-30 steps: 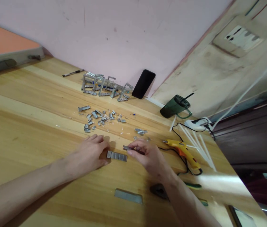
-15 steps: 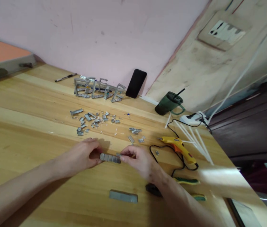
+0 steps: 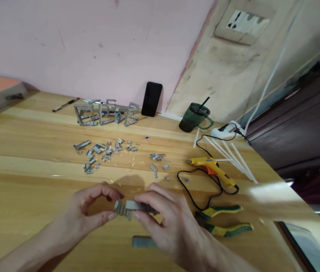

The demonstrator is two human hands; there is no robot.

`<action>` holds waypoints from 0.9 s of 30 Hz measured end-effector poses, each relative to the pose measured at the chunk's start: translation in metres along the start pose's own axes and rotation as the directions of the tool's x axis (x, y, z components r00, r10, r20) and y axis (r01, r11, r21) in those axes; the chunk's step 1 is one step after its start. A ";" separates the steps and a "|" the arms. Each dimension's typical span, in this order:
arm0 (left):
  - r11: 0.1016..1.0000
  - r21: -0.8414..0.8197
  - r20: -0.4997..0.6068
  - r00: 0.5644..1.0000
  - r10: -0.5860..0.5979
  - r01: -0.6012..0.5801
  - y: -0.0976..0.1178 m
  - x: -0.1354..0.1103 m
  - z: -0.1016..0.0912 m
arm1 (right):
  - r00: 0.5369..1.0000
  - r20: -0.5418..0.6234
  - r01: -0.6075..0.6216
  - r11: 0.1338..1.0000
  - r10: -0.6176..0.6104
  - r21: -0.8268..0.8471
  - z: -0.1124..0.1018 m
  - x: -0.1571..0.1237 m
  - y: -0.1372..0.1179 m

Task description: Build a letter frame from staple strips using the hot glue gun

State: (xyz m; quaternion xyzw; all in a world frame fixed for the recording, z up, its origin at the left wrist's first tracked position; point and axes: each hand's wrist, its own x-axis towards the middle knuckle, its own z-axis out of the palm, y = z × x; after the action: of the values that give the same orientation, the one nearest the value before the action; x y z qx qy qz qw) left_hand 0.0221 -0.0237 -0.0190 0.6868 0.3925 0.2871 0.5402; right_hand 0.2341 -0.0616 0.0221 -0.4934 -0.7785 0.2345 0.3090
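Observation:
Both my hands meet just above the wooden table (image 3: 20, 162), low in the middle of the view. My left hand (image 3: 92, 211) pinches the left end of a grey strip of staples (image 3: 126, 207) between thumb and fingers. My right hand (image 3: 165, 223) grips the strip's right end, fingers curled over it. The strip is lifted off the table and looks bent or split near its left end. Another staple strip (image 3: 141, 241) lies flat on the table just below my hands, partly hidden by my right hand.
Loose staple pieces (image 3: 106, 149) are scattered mid-table, with small staple frames (image 3: 106, 115) behind them. A black phone (image 3: 152, 99) leans on the pink wall. A green cup (image 3: 195, 118), yellow glue gun (image 3: 212, 168), white glue sticks (image 3: 228, 153) and pliers (image 3: 224, 223) lie right.
The strip lay on the table between my hands; now both hands have lifted it and closed on its ends. My hands came nearer to me, and the view has tilted up and left.

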 end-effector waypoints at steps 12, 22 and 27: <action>0.990 -0.131 -0.124 0.992 0.033 -0.049 0.009 -0.021 0.001 | 0.987 -0.106 0.106 0.987 -0.119 -0.122 0.006 -0.010 -0.015; 0.979 -0.196 -0.131 0.991 0.032 -0.058 0.012 -0.022 0.008 | 0.968 -0.106 0.195 0.946 -0.229 -0.259 0.012 -0.008 -0.014; 0.980 -0.197 -0.108 0.994 0.018 -0.039 0.013 -0.020 0.009 | 0.966 -0.098 0.203 0.938 -0.238 -0.280 0.013 -0.008 -0.014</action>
State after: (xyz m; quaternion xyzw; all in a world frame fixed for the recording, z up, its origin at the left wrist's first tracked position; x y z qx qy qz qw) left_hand 0.0219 -0.0465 -0.0083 0.6189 0.3797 0.3686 0.5805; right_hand 0.2191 -0.0756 0.0207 -0.4543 -0.8317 0.0581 0.3139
